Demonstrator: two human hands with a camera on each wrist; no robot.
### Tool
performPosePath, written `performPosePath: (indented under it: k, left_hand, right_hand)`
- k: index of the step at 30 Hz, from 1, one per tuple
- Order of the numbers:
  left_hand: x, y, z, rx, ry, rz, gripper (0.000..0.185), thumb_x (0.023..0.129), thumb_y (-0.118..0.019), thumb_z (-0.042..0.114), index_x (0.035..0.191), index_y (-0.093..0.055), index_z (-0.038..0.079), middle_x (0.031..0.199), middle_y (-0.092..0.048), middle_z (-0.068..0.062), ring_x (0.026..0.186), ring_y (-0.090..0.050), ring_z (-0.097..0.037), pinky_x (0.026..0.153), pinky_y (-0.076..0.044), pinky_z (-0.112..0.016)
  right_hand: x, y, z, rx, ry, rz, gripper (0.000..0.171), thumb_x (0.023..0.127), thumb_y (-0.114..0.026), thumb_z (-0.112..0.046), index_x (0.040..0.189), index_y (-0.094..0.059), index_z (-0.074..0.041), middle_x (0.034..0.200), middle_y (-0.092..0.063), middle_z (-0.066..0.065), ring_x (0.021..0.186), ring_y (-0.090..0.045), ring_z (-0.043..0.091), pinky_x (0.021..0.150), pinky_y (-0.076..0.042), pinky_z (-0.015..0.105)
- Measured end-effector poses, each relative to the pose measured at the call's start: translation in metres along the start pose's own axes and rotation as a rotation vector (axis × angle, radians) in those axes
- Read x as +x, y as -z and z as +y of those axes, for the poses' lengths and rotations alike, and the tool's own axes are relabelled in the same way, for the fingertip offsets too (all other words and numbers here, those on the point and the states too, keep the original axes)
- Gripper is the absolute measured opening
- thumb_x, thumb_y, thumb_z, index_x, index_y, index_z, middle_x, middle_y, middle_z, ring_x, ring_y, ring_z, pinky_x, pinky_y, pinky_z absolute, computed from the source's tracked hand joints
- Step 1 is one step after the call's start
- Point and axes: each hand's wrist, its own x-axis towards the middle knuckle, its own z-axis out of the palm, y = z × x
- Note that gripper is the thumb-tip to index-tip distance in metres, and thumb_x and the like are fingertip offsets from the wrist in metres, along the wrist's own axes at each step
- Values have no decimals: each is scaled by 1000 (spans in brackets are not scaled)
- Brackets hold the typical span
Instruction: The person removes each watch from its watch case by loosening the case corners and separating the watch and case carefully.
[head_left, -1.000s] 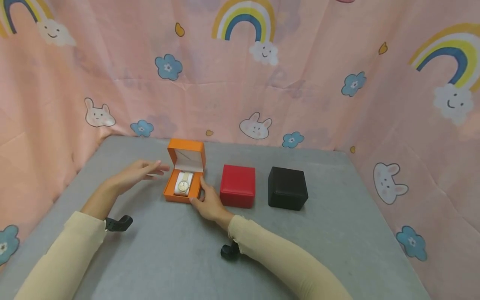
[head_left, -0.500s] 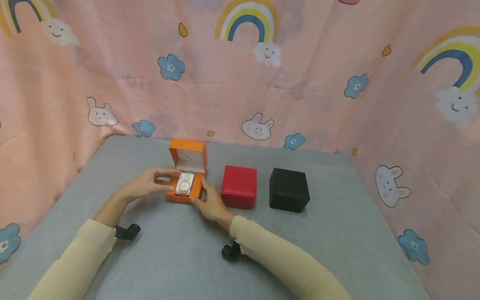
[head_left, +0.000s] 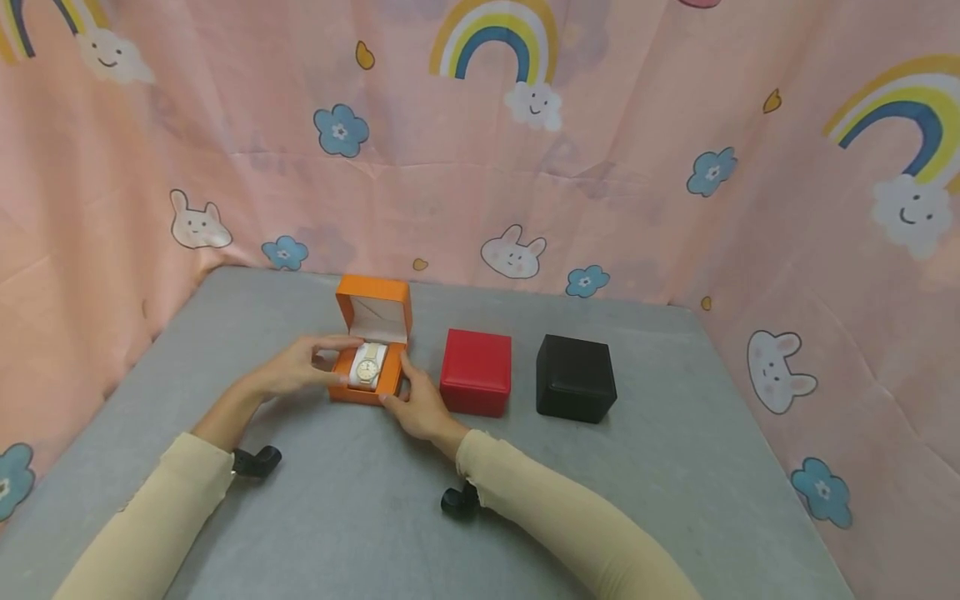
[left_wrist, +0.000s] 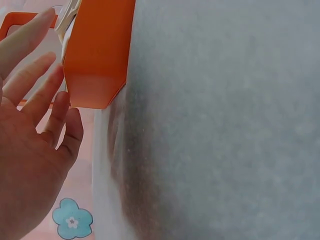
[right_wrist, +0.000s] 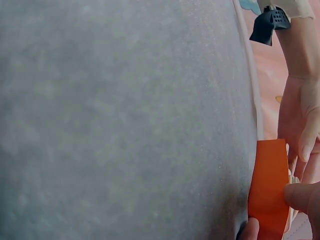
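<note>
An orange watch box (head_left: pixel 347 396) stands with its lid raised on the table's left part. Inside it, a watch (head_left: pixel 367 371) with a pale dial and light band is wrapped round a white cushion (head_left: pixel 380 358). My right hand (head_left: pixel 423 408) grips the box's right front corner; in the right wrist view a thumb (right_wrist: pixel 300 196) lies over its upper edge. From the left, my left hand (head_left: pixel 292 367) reaches over the box, thumb and forefinger spread beside the cushion. Its fingers look loosely bent in the left wrist view; whether they touch the cushion is unclear.
Right of the orange box stands a closed red box (head_left: pixel 476 371), close to my right hand. Farther right is a closed black box (head_left: pixel 576 377). The grey table (head_left: pixel 360 517) ends at a pink patterned curtain (head_left: pixel 420 200) behind and at the sides.
My left hand has moved right and slightly down, from beside the orange box to over its left side near the cushion. The right hand keeps its place on the box.
</note>
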Motion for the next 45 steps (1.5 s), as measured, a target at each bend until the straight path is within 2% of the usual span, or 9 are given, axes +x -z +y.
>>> performPosePath:
  k: [9, 16, 23, 29, 34, 37, 45]
  left_hand:
    - [6, -3, -1, 68, 42, -12, 69, 88, -79, 23, 148, -50, 3, 159, -35, -29, 146, -32, -50, 110, -39, -65]
    - [9, -7, -7, 76, 46, -7, 70, 88, -79, 22, 148, -50, 4, 159, -33, -31, 148, -22, -54, 115, -17, -75]
    - [10, -9, -8, 66, 68, -10, 72, 87, -79, 17, 151, -47, 6, 160, -30, -29, 149, -19, -53, 114, -14, -77]
    - [14, -8, -6, 111, 72, -27, 78, 87, -80, 20, 154, -42, 5, 160, -25, -31, 147, -20, -55, 113, -18, -77]
    - [17, -6, -2, 111, 87, -50, 83, 87, -80, 18, 155, -37, 3, 161, -19, -33, 147, -17, -56, 113, -17, -76]
    - [18, -5, 1, 132, 90, -54, 82, 86, -81, 20, 154, -39, 0, 160, -21, -32, 147, -18, -55, 114, -18, -76]
    - [19, -7, 1, 198, 23, -30, 73, 86, -80, 17, 148, -46, -4, 156, -29, -34, 142, -29, -54, 112, -27, -73]
  right_hand:
    - [0, 0, 1, -5, -21, -1, 79, 96, -68, -15, 161, -23, -8, 96, -54, 7, 64, -48, 8, 57, -40, 19]
    - [-1, -1, 2, 4, -25, -4, 79, 96, -67, -15, 161, -23, -9, 99, -55, 9, 65, -48, 8, 57, -41, 19]
    - [-1, -2, 3, -6, -31, -7, 78, 97, -68, -15, 161, -24, -9, 91, -54, 6, 64, -48, 8, 57, -41, 19]
    - [0, -1, 4, -17, -29, 3, 78, 97, -68, -16, 161, -24, -10, 88, -54, 5, 64, -49, 8, 57, -40, 19]
    - [-1, 0, 4, -34, -30, 1, 78, 97, -68, -18, 161, -24, -11, 92, -54, 6, 65, -49, 8, 58, -41, 19]
    - [-1, 0, 3, -32, -29, 3, 79, 97, -68, -18, 161, -24, -11, 95, -54, 7, 67, -49, 8, 58, -41, 19]
    - [0, 0, 4, -39, -17, 7, 78, 97, -68, -17, 161, -24, -9, 95, -55, 7, 66, -49, 8, 59, -41, 19]
